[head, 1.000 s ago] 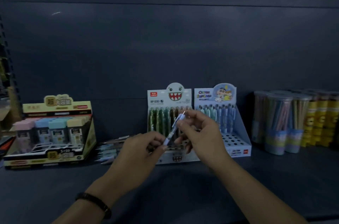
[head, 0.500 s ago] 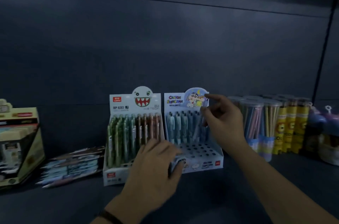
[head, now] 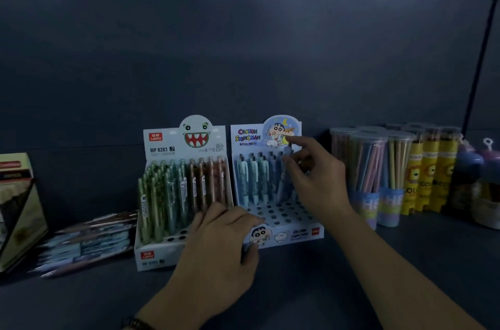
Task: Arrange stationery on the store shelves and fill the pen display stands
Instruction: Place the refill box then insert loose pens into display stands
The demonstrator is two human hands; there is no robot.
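The right hand [head: 313,183] is right of centre. Its thumb and curled fingers pinch a pale blue pen [head: 283,185], and the index finger sticks out toward the cartoon header card. The pen stands nearly upright at the back right of the blue display stand [head: 300,235]. Its lower end is down by the holed deck, but I cannot tell whether it sits in a hole.

The left hand [head: 219,246] is lower, at the centre of the frame. Its fingers are relaxed and spread, gripping nothing. The fingertips lie over the front of the two stands where they meet, and the thumb touches the blue stand's front panel. A dark wristband [head: 134,323] shows at the bottom edge.

Light blue pens [head: 254,181] stand upright along the back of the blue stand, with rows of round holes in front of them. Just beside it, to the left, is the white display stand [head: 162,144] with a toothy monster face. It carries green, teal and brown pens [head: 186,189].

Further left, a loose pile of pens [head: 89,240] lies flat on the dark shelf [head: 338,289]. A yellow box [head: 19,210] is at the left edge. At the right of the frame stand clear tubs of coloured pencils [head: 370,167], then yellow tubes [head: 430,175].
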